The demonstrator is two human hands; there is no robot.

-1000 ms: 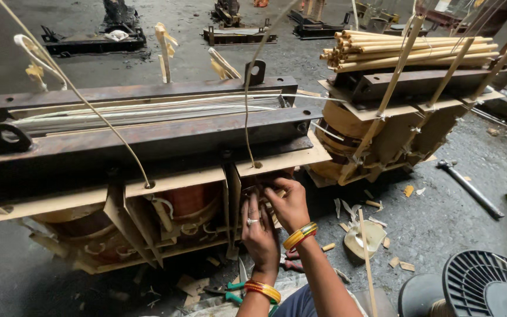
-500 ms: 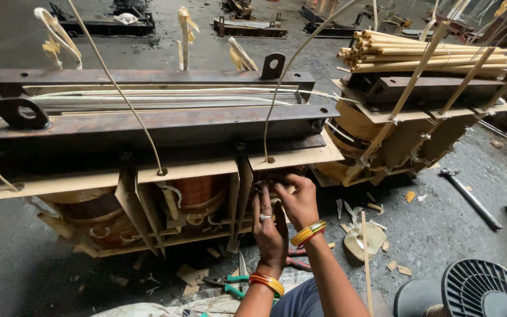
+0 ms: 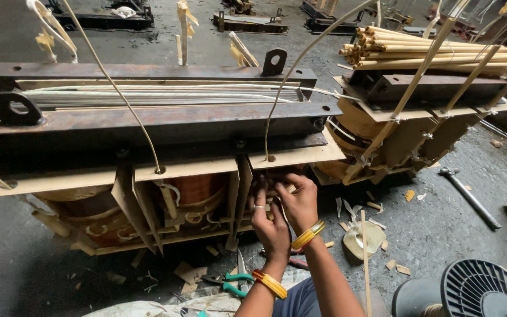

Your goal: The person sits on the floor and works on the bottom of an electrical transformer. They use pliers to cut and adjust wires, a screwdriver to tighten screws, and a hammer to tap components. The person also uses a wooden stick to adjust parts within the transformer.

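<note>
A large rusty transformer core (image 3: 148, 126) with copper-coloured windings (image 3: 192, 189) lies in front of me on the floor. My left hand (image 3: 268, 220), with a ring and an orange bangle, reaches into the gap under the pale insulation board (image 3: 291, 157) at the core's right end. My right hand (image 3: 300, 202), also with a bangle, is pressed beside it, its fingers curled around something inside the gap. What the fingers grip is hidden. Thin pale leads (image 3: 115, 88) rise from holes in the board.
A second wound core (image 3: 409, 123) stands to the right with a bundle of tan sticks (image 3: 429, 50) on top. Green-handled pliers (image 3: 230, 283) lie by my knees. A black ribbed spool (image 3: 485, 290) sits at the lower right, a dark metal bar (image 3: 469, 196) beyond it.
The view has shifted a little to the right and closer. Both hands stay in the same gap, with the fingers slightly rearranged.
</note>
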